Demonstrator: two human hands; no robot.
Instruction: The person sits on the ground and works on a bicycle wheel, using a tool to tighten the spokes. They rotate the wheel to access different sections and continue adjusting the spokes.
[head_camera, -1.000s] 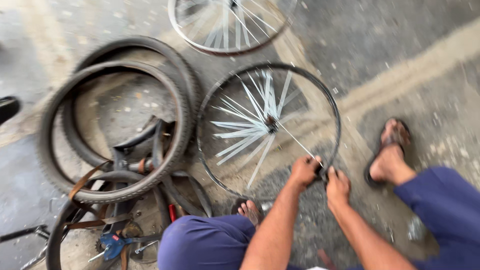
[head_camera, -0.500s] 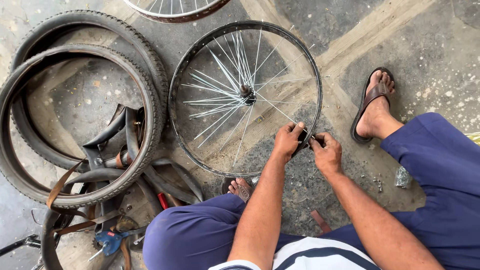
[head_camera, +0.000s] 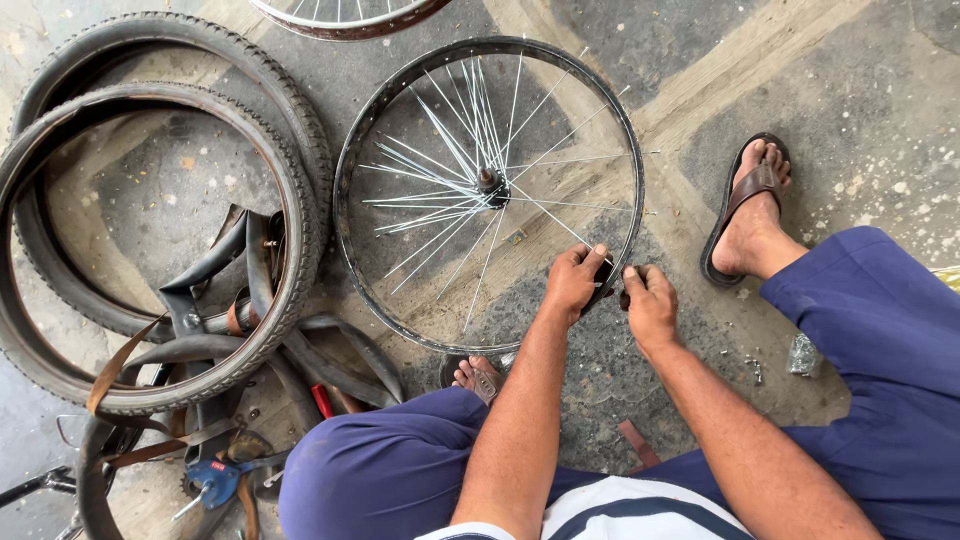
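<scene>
A bare black bicycle rim (head_camera: 350, 160) with loose silver spokes (head_camera: 450, 170) and a hub (head_camera: 489, 182) lies flat on the concrete floor. My left hand (head_camera: 574, 282) grips the rim's near right edge, fingers over a spoke end. My right hand (head_camera: 650, 303) is closed beside it, pinching a small dark tool at the rim's outer side. Both forearms reach out from my lap, over blue trousers.
Two worn black tyres (head_camera: 150, 200) lie at the left over inner tubes and rubber strips (head_camera: 230, 300). Another wheel (head_camera: 340, 15) shows at the top edge. My sandalled foot (head_camera: 750, 210) rests at the right; a blue tool (head_camera: 215, 480) lies bottom left.
The camera has swung and steadied, so the rim now sits nearer the frame's middle. Both hands stay together at the same spot on the rim's edge.
</scene>
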